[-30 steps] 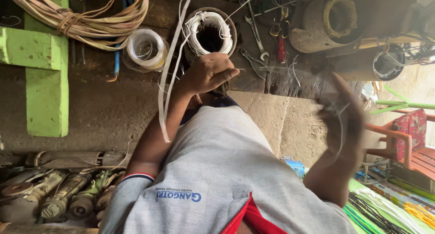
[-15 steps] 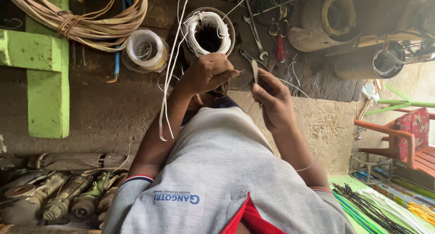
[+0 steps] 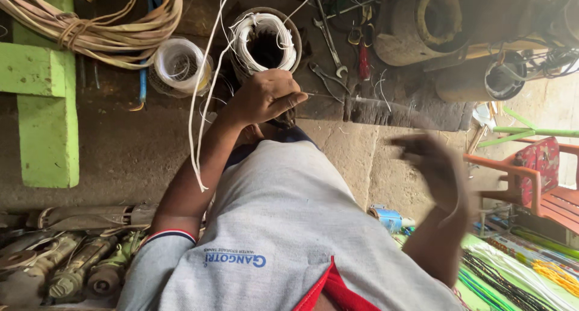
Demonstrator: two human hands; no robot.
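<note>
Fingers of left hand [image 3: 265, 97] pinch thin wire [image 3: 338, 96] beside white-wound cylindrical stator [image 3: 265, 40]; blurred right hand [image 3: 431, 166] open.

A bare concrete floor [image 3: 120, 148], dusty and stained, fills the middle under flat daylight. A bright green painted wooden frame [image 3: 48, 124] stands at the left, with a coil of tan hose [image 3: 102, 28] lying over its top. At the right edge sits an orange plastic chair [image 3: 543, 184], beside thin green rods [image 3: 531, 131].
</note>
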